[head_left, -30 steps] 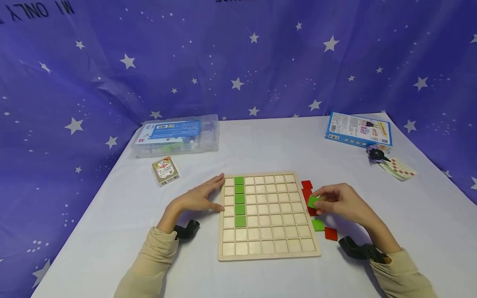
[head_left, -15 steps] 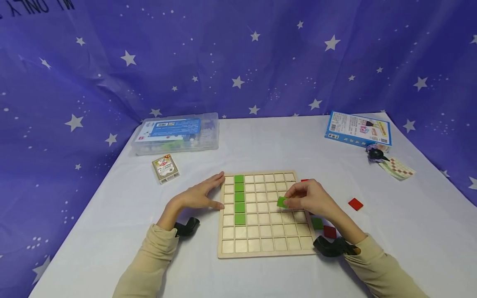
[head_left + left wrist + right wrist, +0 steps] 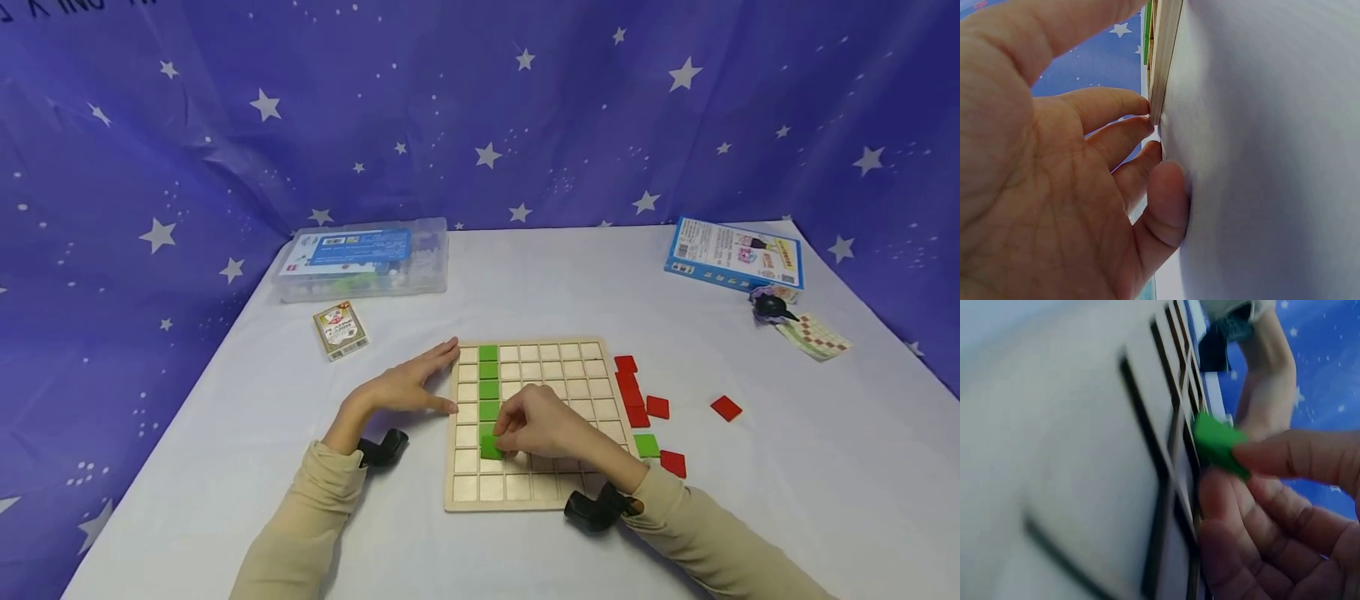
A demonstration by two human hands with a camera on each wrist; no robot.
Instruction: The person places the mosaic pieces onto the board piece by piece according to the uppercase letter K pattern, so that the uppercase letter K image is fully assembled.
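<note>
A wooden grid board lies on the white table, with a column of green tiles in its second column from the left. My right hand pinches a green tile low over the board, just below that column. My left hand lies with straight fingers on the table, its fingertips against the board's left edge.
Loose red tiles and one green tile lie right of the board, another red tile farther right. A clear plastic box, a card pack, a blue box and a checkered card sit toward the back.
My right hand has carried the green tile from right of the board leftward across it to the foot of the green column. The left hand has stayed put.
</note>
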